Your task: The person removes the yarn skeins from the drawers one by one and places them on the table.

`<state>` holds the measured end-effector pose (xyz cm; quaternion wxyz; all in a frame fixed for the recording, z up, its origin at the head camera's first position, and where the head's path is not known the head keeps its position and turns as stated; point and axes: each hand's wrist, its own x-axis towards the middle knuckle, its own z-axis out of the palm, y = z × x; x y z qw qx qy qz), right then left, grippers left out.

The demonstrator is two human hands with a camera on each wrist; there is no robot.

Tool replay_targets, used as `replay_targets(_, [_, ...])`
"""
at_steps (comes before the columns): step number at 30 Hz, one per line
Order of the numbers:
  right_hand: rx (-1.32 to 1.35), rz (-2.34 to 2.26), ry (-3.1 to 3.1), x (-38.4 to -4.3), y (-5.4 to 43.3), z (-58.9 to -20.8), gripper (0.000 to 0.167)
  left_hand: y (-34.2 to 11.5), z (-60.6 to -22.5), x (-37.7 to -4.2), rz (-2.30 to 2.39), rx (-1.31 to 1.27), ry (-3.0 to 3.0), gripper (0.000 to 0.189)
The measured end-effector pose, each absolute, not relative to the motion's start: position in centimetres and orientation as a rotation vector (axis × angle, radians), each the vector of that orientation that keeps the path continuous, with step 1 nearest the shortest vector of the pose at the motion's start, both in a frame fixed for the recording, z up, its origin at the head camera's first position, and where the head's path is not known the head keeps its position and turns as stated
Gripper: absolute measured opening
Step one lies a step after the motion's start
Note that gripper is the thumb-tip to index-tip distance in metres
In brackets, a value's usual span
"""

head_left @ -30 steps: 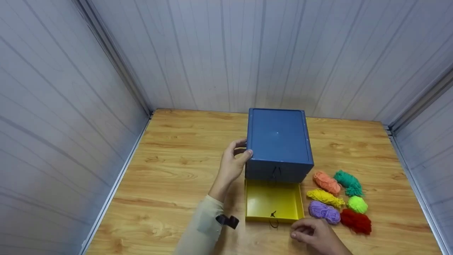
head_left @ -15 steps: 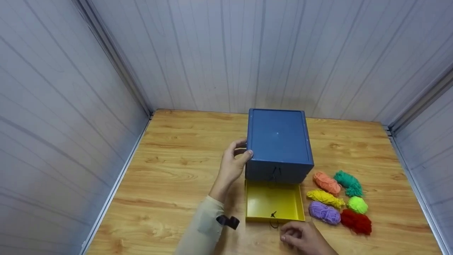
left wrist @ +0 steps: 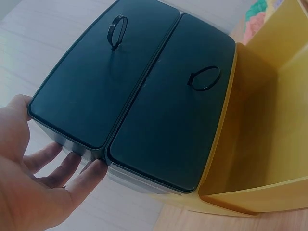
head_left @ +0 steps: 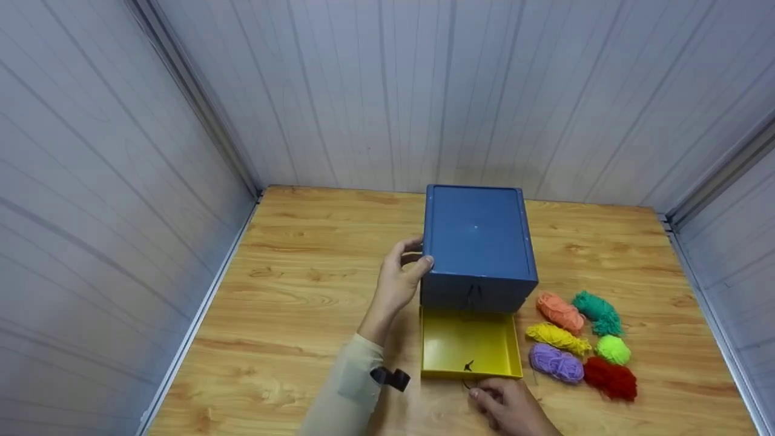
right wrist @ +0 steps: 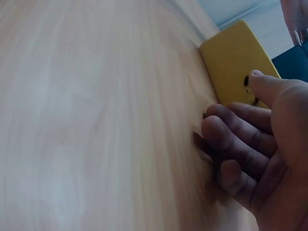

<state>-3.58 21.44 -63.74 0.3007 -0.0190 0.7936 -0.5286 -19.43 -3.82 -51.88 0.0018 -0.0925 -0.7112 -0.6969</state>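
A small chest of drawers (head_left: 478,233) in blue stands on the table, with two dark drawer fronts (left wrist: 166,110) and black loop handles. Below them a yellow drawer (head_left: 469,342) is pulled out, nothing inside but its handle's knot. My left hand (head_left: 399,281) holds the chest's left side, thumb on the top edge; in the left wrist view its fingertips press the dark casing. At the yellow drawer's front, my right hand (head_left: 508,402) has curled fingers, with thumb and index finger at the black loop handle (head_left: 466,384), pinching it and partly hiding it.
Right of the drawer lie small yarn skeins: orange (head_left: 560,313), green (head_left: 598,313), yellow (head_left: 557,338), purple (head_left: 556,363) and red (head_left: 610,378), plus a neon-green ball (head_left: 613,350). Pale panel walls (head_left: 375,91) enclose the wooden table (head_left: 290,303) at the back and sides.
My right hand has moved left along the drawer's front, from its right corner to the loop handle. The left hand, the chest and the yarn have stayed in place.
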Motion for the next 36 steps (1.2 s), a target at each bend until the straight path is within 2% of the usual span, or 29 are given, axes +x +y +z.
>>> replay_targets(19, [0.057,-1.450,2.303,-3.3,20.1,-64.0,0.028,-3.9,-52.0,-19.4,-2.170,-0.300,-2.233,0.044])
replay_targets(28, [-0.054,-1.444,2.411,-4.6,19.7,-63.5,0.021,-4.0,-51.9,-19.3,-2.178,-0.283,-2.239,0.045])
replay_targets(36, [-0.044,-1.413,2.455,-6.1,19.5,-63.1,0.019,-3.9,-52.0,-19.3,-2.177,-0.283,-2.228,0.045])
